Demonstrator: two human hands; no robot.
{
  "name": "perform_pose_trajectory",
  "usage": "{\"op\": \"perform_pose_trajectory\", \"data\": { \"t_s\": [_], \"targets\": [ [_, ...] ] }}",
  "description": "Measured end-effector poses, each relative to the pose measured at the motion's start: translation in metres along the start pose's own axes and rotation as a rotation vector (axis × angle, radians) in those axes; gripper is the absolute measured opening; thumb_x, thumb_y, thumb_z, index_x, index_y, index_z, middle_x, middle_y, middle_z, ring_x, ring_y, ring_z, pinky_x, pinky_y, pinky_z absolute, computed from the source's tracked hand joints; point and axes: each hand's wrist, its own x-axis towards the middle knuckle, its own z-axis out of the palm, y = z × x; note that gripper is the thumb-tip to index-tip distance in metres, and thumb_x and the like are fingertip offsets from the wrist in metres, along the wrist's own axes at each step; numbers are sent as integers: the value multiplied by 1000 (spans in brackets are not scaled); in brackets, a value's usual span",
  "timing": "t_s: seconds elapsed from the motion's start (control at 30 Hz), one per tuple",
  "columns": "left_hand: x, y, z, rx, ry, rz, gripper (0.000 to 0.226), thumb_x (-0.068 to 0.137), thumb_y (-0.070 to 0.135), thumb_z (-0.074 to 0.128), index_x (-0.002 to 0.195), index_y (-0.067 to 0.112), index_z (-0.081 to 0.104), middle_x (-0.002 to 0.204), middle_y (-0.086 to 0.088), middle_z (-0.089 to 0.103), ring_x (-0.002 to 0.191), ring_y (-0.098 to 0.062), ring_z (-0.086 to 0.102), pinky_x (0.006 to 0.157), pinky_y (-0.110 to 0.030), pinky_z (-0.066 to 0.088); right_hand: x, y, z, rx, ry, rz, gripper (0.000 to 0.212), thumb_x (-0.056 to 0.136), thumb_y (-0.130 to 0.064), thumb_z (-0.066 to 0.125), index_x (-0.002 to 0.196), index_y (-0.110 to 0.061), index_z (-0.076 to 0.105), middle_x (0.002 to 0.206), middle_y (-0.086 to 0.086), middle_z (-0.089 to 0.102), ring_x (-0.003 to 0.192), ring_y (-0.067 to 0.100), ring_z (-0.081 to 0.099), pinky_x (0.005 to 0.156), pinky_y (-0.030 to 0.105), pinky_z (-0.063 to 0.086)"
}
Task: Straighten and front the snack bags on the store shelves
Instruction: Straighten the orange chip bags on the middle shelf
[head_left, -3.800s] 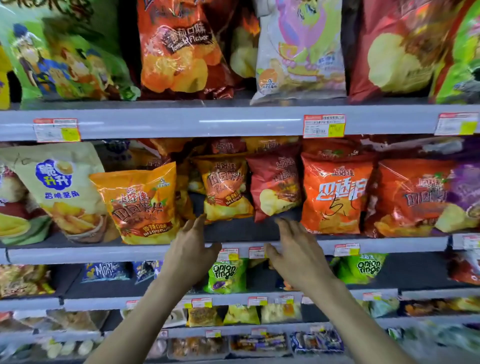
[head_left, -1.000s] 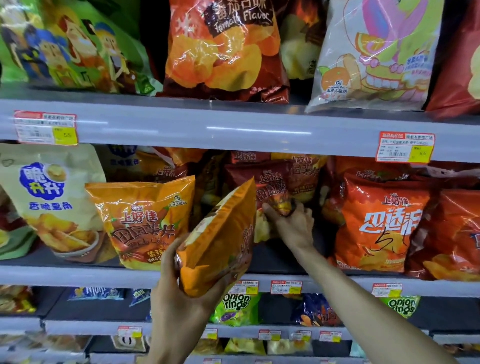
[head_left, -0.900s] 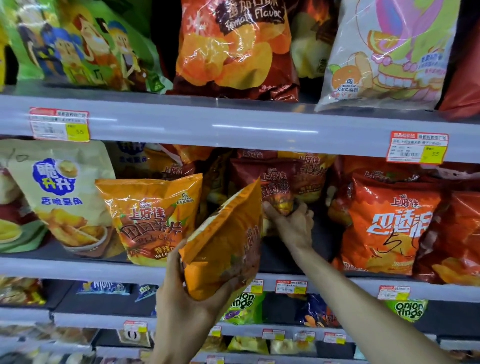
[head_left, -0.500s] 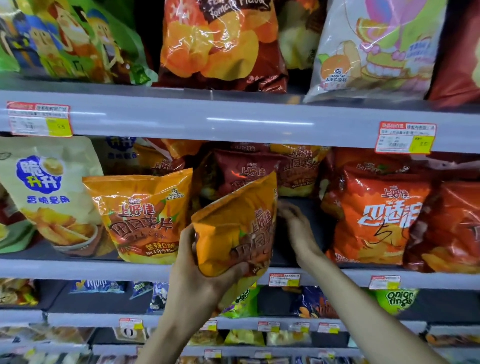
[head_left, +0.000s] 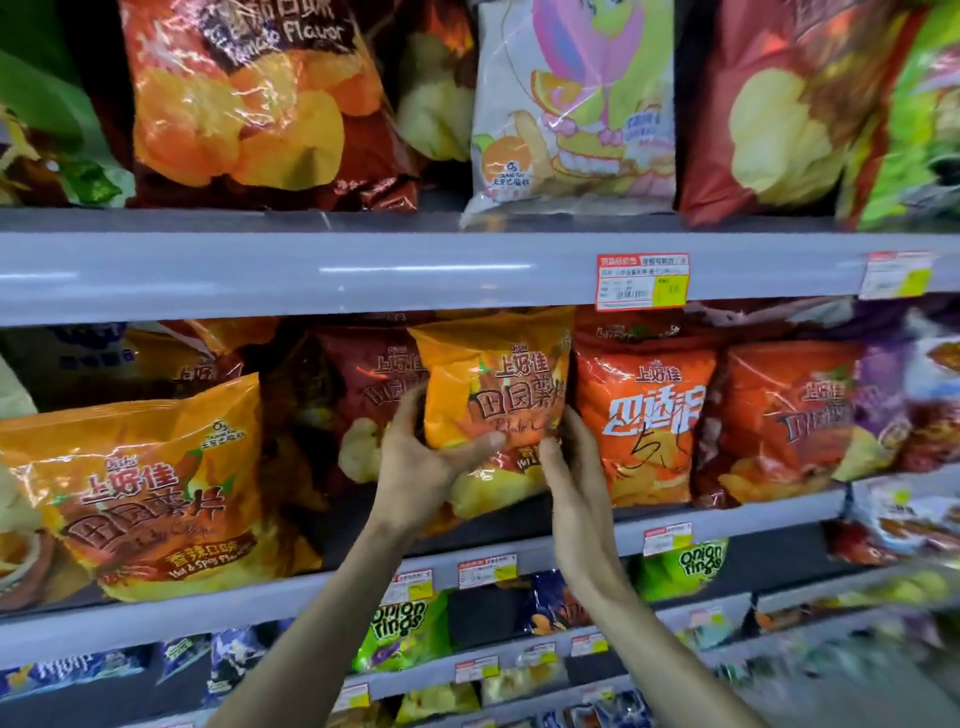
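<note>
Since half a second ago you've swung the orange bag (head_left: 493, 384) from edge-on to face-out, and your right hand (head_left: 576, 467) has come off the back of the shelf (head_left: 737, 522) to join in. The bag's upright now, long axis vertical, print toward you, between the dark red bag (head_left: 363, 384) on its left and the red-orange bag (head_left: 644, 415) on its right. Your left hand (head_left: 426, 467) grips the lower left edge, thumb across the front. The right pinches the lower right edge. Can't tell if the bottom touches the grey shelf. A twin bag (head_left: 145, 488) stands near left at the lip. There's a price tag (head_left: 642, 282) above and onion rings (head_left: 402, 629) below.
</note>
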Motion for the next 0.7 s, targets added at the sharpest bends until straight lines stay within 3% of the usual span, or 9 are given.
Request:
{"op": "perform_pose_trajectory", "data": {
  "t_s": [0.07,0.2,0.33,0.47,0.6,0.7],
  "targets": [
    [4,-3,3,5,6,23,83,71,15,98,141,17,55,117,2,78,101,-12,78,83,-30,65,2,-2,4,-58,-49,-11,78,95,-57,68,161,-44,28,153,-30,44,137,-13,42,105,11,41],
    [14,-11,1,45,-45,-8,75,81,33,92,144,25,53,122,7,75,106,-5,75,91,-32,64,14,9,16,-195,-64,4,111,77,-57,86,161,-48,14,157,-19,42,144,5,44,115,36,46],
    [18,-14,-6,82,-114,-65,53,93,41,80,138,29,57,123,11,75,110,-5,73,101,-41,60,25,21,32,-233,-19,30,132,63,-63,93,160,-50,6,156,-12,42,143,14,45,114,48,49],
    [18,-20,-15,176,-71,-22,64,95,40,78,150,26,50,135,14,67,122,-4,64,107,-33,53,37,28,41,-243,137,39,129,61,-52,97,157,-50,10,153,-4,43,142,21,46,113,50,47],
    [20,-23,-24,229,-66,-20,60,97,23,75,151,25,48,128,24,60,117,5,59,106,-25,51,47,34,46,-342,310,3,121,69,-34,96,159,-36,16,153,7,45,143,29,41,119,51,39],
    [22,-26,-28,248,-67,-20,64,97,20,75,154,23,47,137,16,59,123,-5,60,105,-27,51,53,39,53,-418,365,8,115,74,-32,94,161,-27,18,155,11,44,145,30,36,120,50,35]
  ]
}}
